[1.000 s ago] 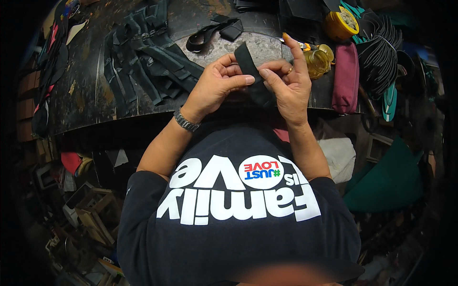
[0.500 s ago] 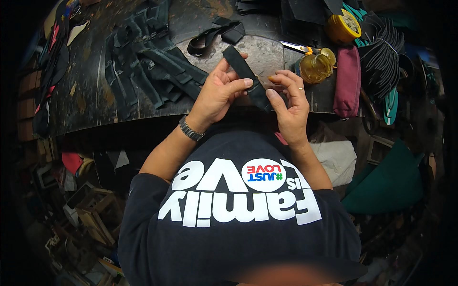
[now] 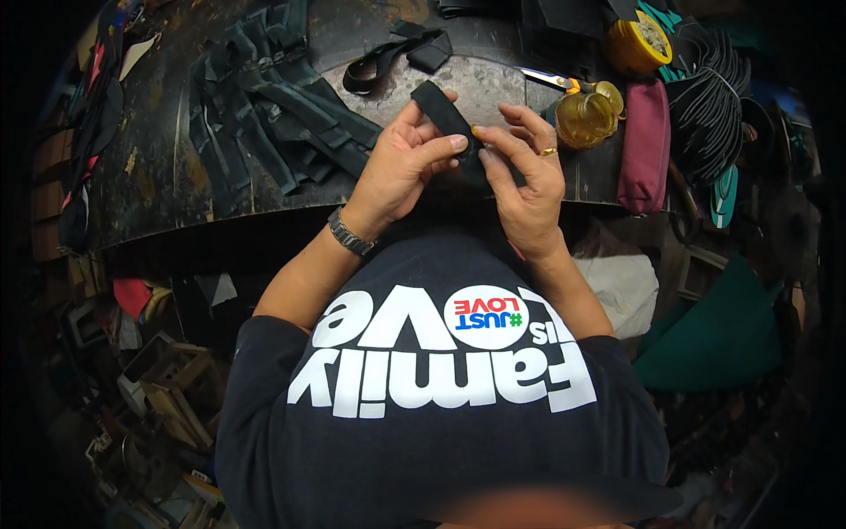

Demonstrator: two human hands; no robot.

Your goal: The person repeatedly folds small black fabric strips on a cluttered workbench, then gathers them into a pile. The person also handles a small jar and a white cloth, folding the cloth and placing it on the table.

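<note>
My left hand (image 3: 404, 159) pinches a dark strip (image 3: 442, 109) between thumb and fingers, over the table's near edge. The strip slants from upper left to lower right; it looks like fabric or thin leather, which I cannot tell apart. At the strip's right edge my right hand (image 3: 527, 167) closes thumb and index finger on it, with the other fingers curled above. The strip's lower end is partly hidden in shadow by the fingers. Beyond my hands lies a looped dark strip (image 3: 432, 55). A heap of similar dark strips (image 3: 295, 106) spreads out left of my left hand.
On the dark table (image 3: 159, 189), right of my hands, stand a jar of amber stuff (image 3: 585, 121), scissors (image 3: 548, 78) and a maroon pouch (image 3: 644, 150). Farther right are a yellow tub (image 3: 636, 46) and a bundle of black strips (image 3: 705, 93). Green cloth (image 3: 709, 339) lies lower right.
My right hand has moved left and up, from beside the strip onto its right edge, and its thumb and index finger have closed. My left hand keeps its hold.
</note>
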